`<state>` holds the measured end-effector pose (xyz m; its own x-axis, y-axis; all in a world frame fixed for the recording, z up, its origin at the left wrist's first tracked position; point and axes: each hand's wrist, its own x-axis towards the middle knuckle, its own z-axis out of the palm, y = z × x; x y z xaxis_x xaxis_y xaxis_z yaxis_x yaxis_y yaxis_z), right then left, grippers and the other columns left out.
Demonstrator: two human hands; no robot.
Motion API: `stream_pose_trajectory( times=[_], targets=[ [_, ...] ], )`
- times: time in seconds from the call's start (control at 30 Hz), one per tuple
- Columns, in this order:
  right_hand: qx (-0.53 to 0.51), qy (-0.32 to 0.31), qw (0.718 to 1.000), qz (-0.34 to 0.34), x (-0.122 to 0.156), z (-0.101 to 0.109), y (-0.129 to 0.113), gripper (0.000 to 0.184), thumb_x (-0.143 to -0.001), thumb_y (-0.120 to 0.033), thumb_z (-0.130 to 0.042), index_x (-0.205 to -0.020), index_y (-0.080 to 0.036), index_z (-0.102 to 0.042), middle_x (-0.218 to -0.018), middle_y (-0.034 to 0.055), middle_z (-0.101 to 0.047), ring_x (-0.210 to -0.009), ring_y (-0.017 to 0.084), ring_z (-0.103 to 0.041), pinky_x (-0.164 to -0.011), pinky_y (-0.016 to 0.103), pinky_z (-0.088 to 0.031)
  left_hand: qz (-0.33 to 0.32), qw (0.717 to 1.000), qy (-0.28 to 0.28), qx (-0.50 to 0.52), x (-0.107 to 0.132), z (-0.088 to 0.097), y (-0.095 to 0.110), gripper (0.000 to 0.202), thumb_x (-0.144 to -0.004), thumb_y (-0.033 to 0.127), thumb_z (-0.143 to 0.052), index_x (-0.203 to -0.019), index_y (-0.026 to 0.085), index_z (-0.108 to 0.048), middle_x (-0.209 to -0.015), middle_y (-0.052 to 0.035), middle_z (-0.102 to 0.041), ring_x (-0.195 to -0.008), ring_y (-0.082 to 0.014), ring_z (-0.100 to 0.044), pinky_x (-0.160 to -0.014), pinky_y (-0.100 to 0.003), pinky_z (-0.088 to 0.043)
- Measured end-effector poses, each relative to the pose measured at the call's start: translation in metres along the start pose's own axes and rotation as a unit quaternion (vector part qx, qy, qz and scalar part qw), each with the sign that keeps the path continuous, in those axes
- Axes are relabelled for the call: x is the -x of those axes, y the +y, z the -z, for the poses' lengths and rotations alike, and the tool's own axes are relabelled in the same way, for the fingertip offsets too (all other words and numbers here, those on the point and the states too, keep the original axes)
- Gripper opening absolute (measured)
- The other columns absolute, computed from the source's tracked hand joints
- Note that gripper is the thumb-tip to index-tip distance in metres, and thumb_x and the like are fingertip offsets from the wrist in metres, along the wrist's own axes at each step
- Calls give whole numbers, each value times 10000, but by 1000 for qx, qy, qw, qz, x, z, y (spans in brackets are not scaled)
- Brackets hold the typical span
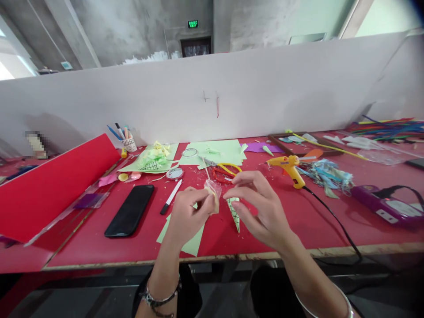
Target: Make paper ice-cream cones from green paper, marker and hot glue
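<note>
My left hand (192, 212) is closed in a pinch on a crumpled piece of pale pinkish and cream thin material (216, 194); a thin stick seems to rise from it, though its lower end is hidden. Just to its right, my right hand (260, 205) is held with fingers spread and curved, with nothing visible in them. Beneath the right fingers lies a pale green paper cone (235, 216) with a black grid pattern. Light green paper (194, 240) is partly covered by my left hand and wrist. Scissors with yellow and red handles (228, 170) lie behind my hands.
A black phone (130, 211) and a white marker (171, 197) lie left. On the right are a yellow glue gun (288, 168), its black cord, tangled pale blue strips (327, 174) and a purple power strip (387, 203). A white partition (165, 101) stands behind.
</note>
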<state>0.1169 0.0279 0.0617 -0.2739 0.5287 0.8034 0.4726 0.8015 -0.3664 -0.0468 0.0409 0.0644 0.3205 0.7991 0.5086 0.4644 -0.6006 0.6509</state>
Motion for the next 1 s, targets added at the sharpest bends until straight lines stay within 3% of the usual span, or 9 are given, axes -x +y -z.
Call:
stream_pose_trajectory(
  times=[0.13, 0.27, 0.33, 0.47, 0.53, 0.63, 0.73, 0.83, 1.0],
  targets=[
    [-27, -27, 997, -62, 0, -12, -1, 101, -804, -200, -486, -887, -192, -543, -921, 49, -492, -861, 132, -513, -742, 260, -440, -66, 986, -4, -155, -1, -1, -4, 337, -823, 230, -408, -495, 157, -403, -429, 46, -382, -456, -78, -327, -549, -225, -305],
    [-114, -52, 980, -153, 0, -19, 2, 74, -823, -153, -426, -861, -192, -477, -749, -11, -539, -680, 82, -526, -622, 190, -429, -93, 976, -87, -176, 0, 1, -8, 272, -848, 201, -359, -594, 161, -449, -524, 38, -475, -499, -82, -366, -602, -233, -315],
    [-125, -45, 977, -169, 1, -17, 3, 102, -784, -104, -442, -833, -191, -466, -710, -26, -528, -628, 72, -509, -576, 170, -414, -111, 975, -81, -173, 0, 2, -10, 271, -841, 178, -362, -577, 163, -421, -506, 46, -438, -487, -78, -342, -598, -230, -309],
    [-19, -22, 991, -129, 3, -15, 2, 164, -723, -37, -452, -744, -177, -534, -663, -22, -518, -566, 68, -473, -518, 161, -378, -142, 970, 58, -187, 1, -1, -13, 325, -805, 168, -432, -508, 163, -300, -451, 61, -288, -458, -77, -248, -554, -236, -271],
    [68, 0, 993, -94, 5, -16, 1, 182, -757, -58, -442, -770, -167, -587, -677, 6, -544, -600, 87, -500, -551, 181, -395, -149, 965, 95, -192, 0, -4, -12, 331, -795, 161, -451, -509, 165, -283, -453, 61, -271, -460, -78, -246, -545, -235, -266],
    [171, 26, 984, -50, 7, -20, 1, 225, -815, -110, -421, -908, -158, -620, -718, 46, -587, -674, 123, -540, -617, 220, -428, -149, 966, 92, -189, -1, -9, -9, 319, -798, 145, -445, -518, 166, -294, -454, 60, -297, -459, -77, -275, -540, -228, -273],
    [195, 23, 980, -32, 8, -21, 4, 237, -837, -162, -423, -990, -150, -604, -816, 71, -621, -747, 146, -561, -659, 242, -448, -139, 970, 53, -190, -3, -12, -8, 288, -829, 161, -411, -547, 169, -353, -482, 49, -368, -480, -83, -334, -538, -223, -286],
    [176, 16, 983, -54, 8, -20, 7, 211, -841, -188, -424, -946, -150, -604, -875, 76, -629, -781, 158, -570, -676, 255, -461, -176, 957, 17, -230, -4, -14, -8, 257, -856, 197, -385, -603, 169, -419, -574, 20, -464, -556, -104, -407, -553, -238, -297],
    [121, -50, 984, -118, 6, -18, 12, 125, -791, -131, -464, -814, -167, -582, -871, 73, -613, -775, 179, -561, -646, 275, -446, -212, 933, 18, -289, -7, -20, -11, 211, -865, 200, -381, -680, 169, -476, -749, -18, -556, -704, -131, -464, -640, -254, -329]
  ],
)
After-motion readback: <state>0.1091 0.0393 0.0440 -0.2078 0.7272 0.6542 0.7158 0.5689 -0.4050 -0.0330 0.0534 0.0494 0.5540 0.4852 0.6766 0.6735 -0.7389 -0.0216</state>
